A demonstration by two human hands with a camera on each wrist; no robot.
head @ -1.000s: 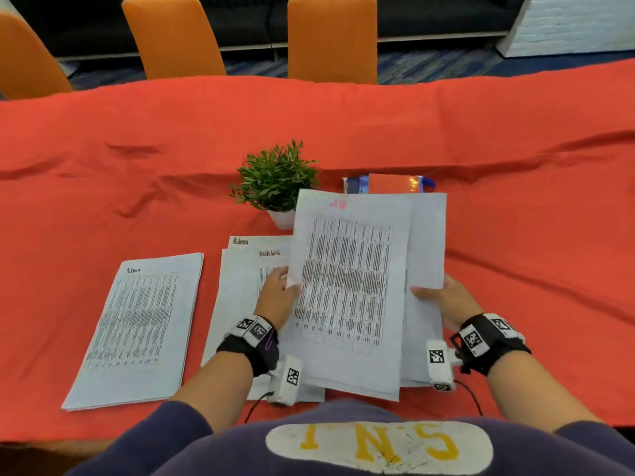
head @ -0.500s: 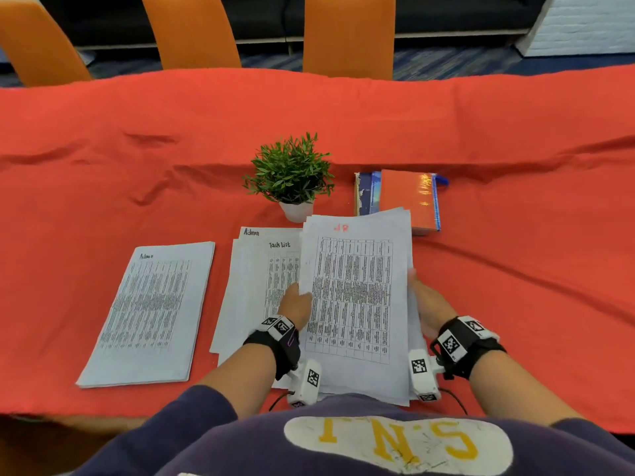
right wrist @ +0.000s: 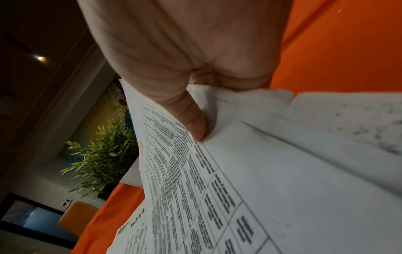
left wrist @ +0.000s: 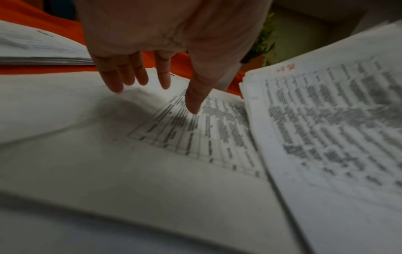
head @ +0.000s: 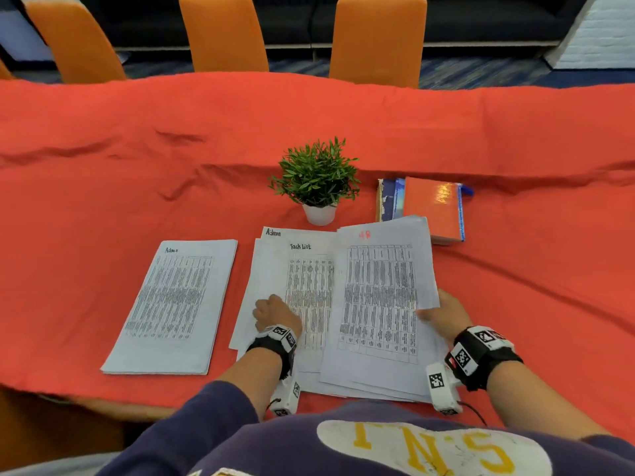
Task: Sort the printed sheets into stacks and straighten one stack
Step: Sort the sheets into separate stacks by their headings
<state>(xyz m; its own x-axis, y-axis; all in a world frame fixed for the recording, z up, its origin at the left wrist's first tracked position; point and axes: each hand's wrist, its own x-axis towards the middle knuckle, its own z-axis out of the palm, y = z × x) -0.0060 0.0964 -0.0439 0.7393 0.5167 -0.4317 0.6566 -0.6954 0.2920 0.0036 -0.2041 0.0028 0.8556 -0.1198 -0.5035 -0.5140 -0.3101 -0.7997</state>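
Observation:
Three groups of printed sheets lie on the red tablecloth. A squared stack headed "Admin" (head: 171, 304) lies at the left. The loose middle pile topped by a "Task List" sheet (head: 302, 280) (left wrist: 195, 137) lies under my left hand (head: 271, 312) (left wrist: 152, 86), whose straight fingers hover just over its left part. My right hand (head: 443, 312) (right wrist: 195, 123) pinches the right edge of the red-marked bundle (head: 378, 297) (right wrist: 239, 180), thumb on top, fingers hidden beneath. That bundle overlaps the middle pile's right side.
A small potted plant (head: 318, 180) stands just behind the middle pile. A pile of books with an orange cover (head: 431, 204) lies behind the right bundle, its near edge partly covered by it. Three orange chairs (head: 378, 39) line the far side. The table's near edge (head: 120, 403) is close to my body.
The red-marked bundle came down from upright in both hands to lie flat on the right. My left hand let go of it and moved left over the Task List pile.

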